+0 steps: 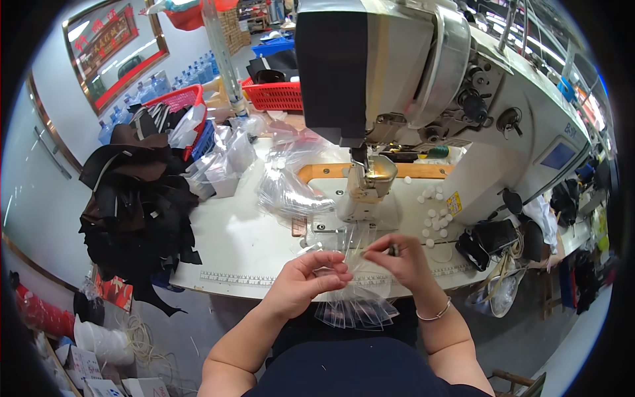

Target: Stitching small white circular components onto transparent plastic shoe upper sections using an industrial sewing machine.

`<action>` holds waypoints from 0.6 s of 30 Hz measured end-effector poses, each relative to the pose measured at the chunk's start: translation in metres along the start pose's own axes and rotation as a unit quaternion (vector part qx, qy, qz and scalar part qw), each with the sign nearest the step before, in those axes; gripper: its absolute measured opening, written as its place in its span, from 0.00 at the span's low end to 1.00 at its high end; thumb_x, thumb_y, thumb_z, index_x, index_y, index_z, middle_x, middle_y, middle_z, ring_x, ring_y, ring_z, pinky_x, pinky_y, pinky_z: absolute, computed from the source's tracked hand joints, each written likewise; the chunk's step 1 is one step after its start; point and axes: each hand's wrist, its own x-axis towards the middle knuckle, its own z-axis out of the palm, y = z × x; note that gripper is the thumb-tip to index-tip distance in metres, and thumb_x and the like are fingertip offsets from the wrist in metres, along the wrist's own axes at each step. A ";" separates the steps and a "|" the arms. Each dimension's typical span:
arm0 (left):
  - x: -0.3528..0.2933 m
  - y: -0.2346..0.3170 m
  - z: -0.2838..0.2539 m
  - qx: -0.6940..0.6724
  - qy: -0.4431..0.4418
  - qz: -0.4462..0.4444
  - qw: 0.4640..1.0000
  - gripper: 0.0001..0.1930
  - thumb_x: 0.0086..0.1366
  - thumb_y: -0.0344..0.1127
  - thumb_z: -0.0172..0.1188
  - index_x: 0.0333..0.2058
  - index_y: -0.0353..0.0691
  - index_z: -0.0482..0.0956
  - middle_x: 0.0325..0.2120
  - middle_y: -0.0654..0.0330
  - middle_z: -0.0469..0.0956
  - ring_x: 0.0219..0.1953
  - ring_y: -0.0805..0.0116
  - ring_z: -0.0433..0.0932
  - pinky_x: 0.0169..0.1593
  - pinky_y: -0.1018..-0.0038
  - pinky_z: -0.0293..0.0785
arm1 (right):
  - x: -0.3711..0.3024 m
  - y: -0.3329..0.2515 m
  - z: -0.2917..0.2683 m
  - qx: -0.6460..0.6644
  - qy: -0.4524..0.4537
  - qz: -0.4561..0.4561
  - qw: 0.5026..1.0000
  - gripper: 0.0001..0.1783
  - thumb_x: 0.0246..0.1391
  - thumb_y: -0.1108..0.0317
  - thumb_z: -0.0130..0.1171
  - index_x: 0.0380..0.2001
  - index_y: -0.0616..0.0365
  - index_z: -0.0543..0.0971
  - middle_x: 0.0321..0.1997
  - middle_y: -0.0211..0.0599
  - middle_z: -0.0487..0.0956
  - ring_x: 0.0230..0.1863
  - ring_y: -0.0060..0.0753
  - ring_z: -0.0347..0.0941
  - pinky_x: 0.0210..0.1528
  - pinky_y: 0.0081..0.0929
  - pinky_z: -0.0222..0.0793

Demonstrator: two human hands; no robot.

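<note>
My left hand (309,278) is closed at the table's front edge, its curled fingers and thumb on a bunch of clear plastic pieces (357,311). These fan out below the hands, and more stretch up toward the sewing machine's needle area (366,192). Just right of them, my right hand (401,261) has thumb and forefinger pinched together beside the plastic. Something small and dark shows among its fingers, too small to name. Whatever sits in the pinch I cannot make out. Behind both hands stands the large white sewing machine (423,59).
Small white discs (433,218) lie right of the needle. A pile of clear plastic pieces (291,182) lies left of it. Dark scraps (135,205) heap over the table's left side. A ruler strip (231,277) runs along the front edge. A black pouch (489,238) sits right.
</note>
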 end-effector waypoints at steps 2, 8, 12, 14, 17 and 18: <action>0.001 -0.003 0.000 0.071 -0.033 0.003 0.997 0.13 0.55 0.23 0.58 0.40 0.31 0.72 0.34 0.56 0.76 0.39 0.68 0.77 0.44 0.75 0.74 | -0.001 -0.005 0.008 0.043 -0.025 0.010 0.999 0.07 0.43 0.70 0.64 0.26 0.62 0.79 0.22 0.27 0.78 0.24 0.12 0.69 0.27 0.13 0.65; 0.016 -0.020 -0.015 0.233 0.059 0.149 0.959 0.08 0.52 0.23 0.62 0.31 0.31 0.74 0.29 0.57 0.77 0.32 0.69 0.77 0.41 0.75 0.74 | 0.000 -0.005 0.016 0.119 -0.132 0.105 0.979 0.06 0.44 0.70 0.63 0.25 0.62 0.79 0.23 0.28 0.78 0.25 0.13 0.70 0.28 0.13 0.65; 0.019 -0.022 -0.018 0.196 0.052 0.112 0.973 0.08 0.52 0.24 0.62 0.31 0.31 0.74 0.28 0.58 0.76 0.31 0.71 0.76 0.40 0.75 0.74 | 0.002 -0.004 0.021 0.186 -0.110 0.115 0.969 0.06 0.43 0.71 0.64 0.25 0.61 0.79 0.21 0.27 0.77 0.21 0.10 0.67 0.22 0.09 0.59; 0.017 -0.021 -0.019 0.143 0.045 0.052 0.987 0.08 0.51 0.24 0.63 0.31 0.32 0.75 0.28 0.58 0.77 0.31 0.70 0.76 0.39 0.75 0.74 | 0.004 -0.007 0.021 0.195 -0.145 0.118 0.963 0.05 0.44 0.70 0.63 0.25 0.61 0.79 0.20 0.27 0.77 0.18 0.10 0.65 0.19 0.09 0.56; 0.018 -0.023 -0.022 0.081 0.047 0.033 0.995 0.08 0.51 0.24 0.62 0.32 0.32 0.74 0.28 0.56 0.77 0.31 0.70 0.77 0.39 0.75 0.75 | 0.004 -0.008 0.025 0.194 -0.124 0.128 0.965 0.05 0.44 0.70 0.63 0.24 0.60 0.79 0.19 0.27 0.76 0.17 0.09 0.63 0.18 0.09 0.55; 0.018 -0.022 -0.021 0.082 0.047 0.032 0.995 0.08 0.51 0.24 0.62 0.32 0.32 0.74 0.28 0.56 0.77 0.31 0.70 0.77 0.39 0.75 0.75 | 0.004 -0.007 0.025 0.195 -0.123 0.128 0.965 0.05 0.44 0.70 0.63 0.24 0.60 0.79 0.19 0.27 0.76 0.17 0.09 0.63 0.18 0.09 0.55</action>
